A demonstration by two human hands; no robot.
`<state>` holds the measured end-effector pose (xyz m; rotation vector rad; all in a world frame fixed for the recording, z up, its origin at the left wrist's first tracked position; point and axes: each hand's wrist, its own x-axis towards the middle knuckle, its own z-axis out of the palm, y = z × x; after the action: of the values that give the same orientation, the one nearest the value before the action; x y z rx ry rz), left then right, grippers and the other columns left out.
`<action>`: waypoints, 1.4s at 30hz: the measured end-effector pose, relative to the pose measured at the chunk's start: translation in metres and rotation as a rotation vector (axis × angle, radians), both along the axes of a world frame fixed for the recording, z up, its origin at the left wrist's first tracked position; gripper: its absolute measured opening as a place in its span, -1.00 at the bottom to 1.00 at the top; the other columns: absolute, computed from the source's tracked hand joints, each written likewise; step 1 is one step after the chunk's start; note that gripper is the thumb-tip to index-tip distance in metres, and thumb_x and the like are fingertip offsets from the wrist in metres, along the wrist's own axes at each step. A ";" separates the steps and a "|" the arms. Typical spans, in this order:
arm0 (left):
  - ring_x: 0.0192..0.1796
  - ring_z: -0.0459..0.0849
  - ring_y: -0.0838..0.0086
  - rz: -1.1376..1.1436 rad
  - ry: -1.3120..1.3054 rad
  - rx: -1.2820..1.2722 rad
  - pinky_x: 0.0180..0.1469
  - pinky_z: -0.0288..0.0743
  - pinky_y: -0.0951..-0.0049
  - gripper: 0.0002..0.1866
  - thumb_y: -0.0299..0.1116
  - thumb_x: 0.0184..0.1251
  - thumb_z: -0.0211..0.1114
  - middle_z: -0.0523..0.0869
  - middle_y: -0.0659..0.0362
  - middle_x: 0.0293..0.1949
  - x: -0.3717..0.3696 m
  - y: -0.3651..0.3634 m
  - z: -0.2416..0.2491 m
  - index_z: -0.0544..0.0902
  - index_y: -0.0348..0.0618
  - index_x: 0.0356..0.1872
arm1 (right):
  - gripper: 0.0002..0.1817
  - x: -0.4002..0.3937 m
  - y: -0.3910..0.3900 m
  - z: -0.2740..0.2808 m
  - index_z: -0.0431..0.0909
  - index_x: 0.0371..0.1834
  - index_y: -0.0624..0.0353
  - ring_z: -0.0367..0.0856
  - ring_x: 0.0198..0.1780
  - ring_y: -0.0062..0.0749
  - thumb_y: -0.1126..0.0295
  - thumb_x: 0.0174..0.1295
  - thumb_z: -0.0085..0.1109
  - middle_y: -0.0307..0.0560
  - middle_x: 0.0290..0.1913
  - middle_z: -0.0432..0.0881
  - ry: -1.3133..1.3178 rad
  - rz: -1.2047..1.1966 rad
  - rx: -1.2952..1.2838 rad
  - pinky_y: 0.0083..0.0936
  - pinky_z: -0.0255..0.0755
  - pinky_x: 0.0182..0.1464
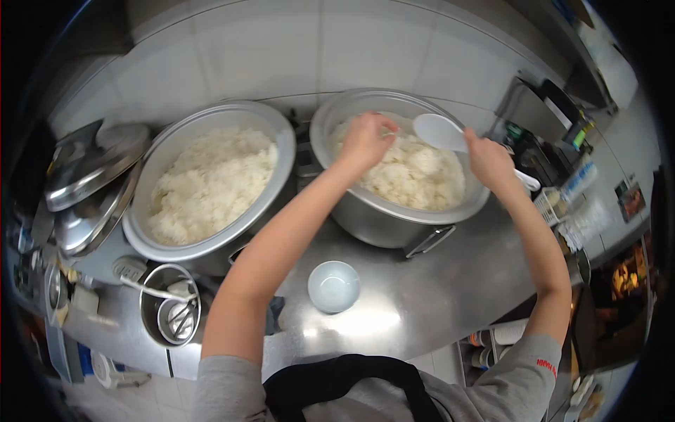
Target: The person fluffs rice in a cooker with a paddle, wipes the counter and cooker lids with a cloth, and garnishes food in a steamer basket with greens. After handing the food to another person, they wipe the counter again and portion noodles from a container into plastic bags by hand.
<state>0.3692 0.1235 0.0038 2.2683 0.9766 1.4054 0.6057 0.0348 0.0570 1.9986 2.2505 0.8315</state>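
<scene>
Nearest the body, a small pale bowl [334,286] sits upright on the steel counter [450,281], with a metal canister [152,309] holding utensils off to its left. Beyond the bowl stands the right pot [380,228], its rice [422,179] heaped inside. The right hand [490,163] is closed round the handle of a white paddle [437,132], whose broad head hangs over that rice. The left hand [367,144] is also above the rice, fingers bent inward; the fingertips are partly hidden, so I can't fairly say if they pinch anything. The left pot [211,105], also filled with rice, stands beyond the left forearm, and 2 or more metal lids [91,169] lean beside it.

As I judge it, a low elbow could knock the bowl or the canister. Grains could drop outside the pot if the paddle tips past the rim, and the 2 hands could bump, working so close. Steam or hot metal could sting a bare forearm if it dips.

The counter's front edge runs close to the canister. The right pot's side handle [430,243] juts toward the body, a likely snag. Right of the bowl, the steel gives room; behind the pots, the tiled wall [373,46] limits reach.
</scene>
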 end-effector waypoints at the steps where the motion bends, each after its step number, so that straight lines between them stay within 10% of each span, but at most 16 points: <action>1: -0.11 0.59 0.15 0.039 0.038 0.082 -0.08 0.45 0.27 -0.86 -0.33 -0.04 0.37 0.63 0.01 -0.28 -0.004 -0.003 -0.003 0.68 -0.09 -0.42 | -0.73 -0.003 -0.004 -0.003 0.31 -0.14 0.24 0.61 -0.41 0.07 0.56 0.03 -0.07 0.12 -0.49 0.59 0.007 0.029 0.014 -0.15 0.50 -0.38; 10: 0.01 0.48 0.18 0.123 0.309 0.148 0.00 0.35 0.17 -0.82 -0.23 0.06 0.31 0.57 0.09 -0.20 -0.046 -0.033 -0.027 0.67 -0.10 -0.41 | -0.58 0.003 0.019 0.014 0.28 0.18 0.19 0.59 -0.53 -0.09 0.43 0.23 -0.20 0.11 -0.61 0.54 -0.040 0.055 0.169 -0.23 0.45 -0.49; 12: 0.02 0.47 0.18 0.040 0.113 0.032 0.02 0.35 0.18 -0.81 -0.26 0.11 0.27 0.56 0.08 -0.16 -0.074 -0.040 -0.014 0.66 -0.12 -0.34 | -0.57 -0.055 0.034 0.030 0.27 0.20 0.13 0.50 -0.62 -0.39 0.46 0.22 -0.25 -0.06 -0.64 0.48 0.742 0.174 0.017 -0.48 0.39 -0.61; 16: -0.13 0.55 0.19 0.173 -0.081 0.256 -0.08 0.45 0.30 -0.85 -0.40 0.09 0.27 0.59 0.05 -0.22 -0.201 -0.059 0.012 0.65 -0.15 -0.30 | -0.51 -0.182 0.076 0.014 0.23 0.25 0.12 0.48 -0.49 -0.58 0.49 0.19 -0.27 -0.20 -0.45 0.51 1.186 0.494 -0.223 -0.64 0.41 -0.52; 20: -0.30 0.60 0.44 0.517 -0.273 0.000 -0.27 0.47 0.49 -0.83 -0.35 0.24 0.20 0.63 0.13 -0.22 -0.350 -0.089 0.006 0.63 -0.19 -0.23 | -0.70 -0.327 0.132 -0.015 0.35 -0.05 0.19 0.52 -0.29 0.13 0.53 0.10 -0.09 0.20 -0.30 0.57 0.604 0.665 -0.268 -0.16 0.41 -0.21; 28: -0.32 0.53 0.65 0.488 -0.578 -0.220 -0.43 0.43 0.68 -0.69 -0.22 0.39 0.06 0.59 0.22 -0.18 -0.421 -0.092 -0.027 0.53 -0.21 -0.02 | -0.75 -0.500 0.181 -0.072 0.43 -0.15 0.14 0.63 -0.26 -0.02 0.47 0.05 0.03 0.08 -0.36 0.63 0.195 0.799 -0.194 -0.17 0.49 -0.26; 42: -0.37 0.55 0.61 0.511 -0.517 -0.229 -0.51 0.43 0.60 -0.68 -0.20 0.37 0.07 0.59 0.20 -0.26 -0.419 -0.090 -0.029 0.55 -0.24 -0.06 | -0.82 -0.457 0.135 -0.087 0.47 -0.32 0.17 0.55 -0.50 -0.02 0.29 0.23 -0.01 0.05 -0.58 0.53 0.361 1.038 -0.668 -0.16 0.36 -0.40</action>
<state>-0.0496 0.0334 -0.0248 1.4273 1.4866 1.8326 0.1482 0.1698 -0.0302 0.6634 3.1375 -0.3691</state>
